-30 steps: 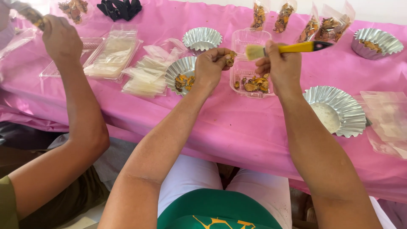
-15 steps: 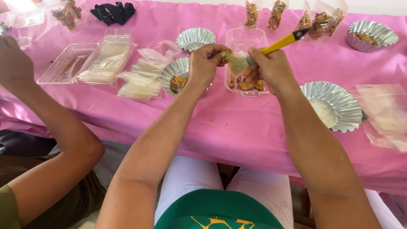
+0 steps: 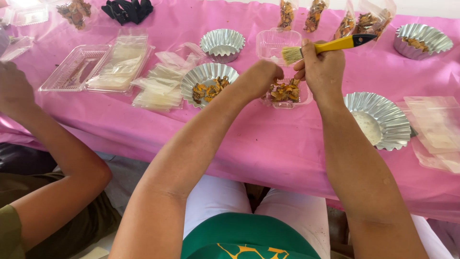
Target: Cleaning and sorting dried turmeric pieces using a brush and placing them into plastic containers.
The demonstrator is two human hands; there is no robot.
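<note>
Right hand [image 3: 322, 67] grips yellow brush [image 3: 326, 47] — bristles left.

Bright, even daylight — glare whitens the clear plastic tray [image 3: 26, 13] at the pink table's [image 3: 268, 148] far-left corner; shadows soft, focus sharp.

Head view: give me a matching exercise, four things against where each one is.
Things:
1. brush
2. black gloves
3. foil dish of white powder
4. empty foil dish

Places:
A. far edge of the pink table, upper left
B. in the right hand
C. right of the right forearm
D. behind the foil dish of orange pieces

Pairs: 1-B, 2-A, 3-C, 4-D
</note>
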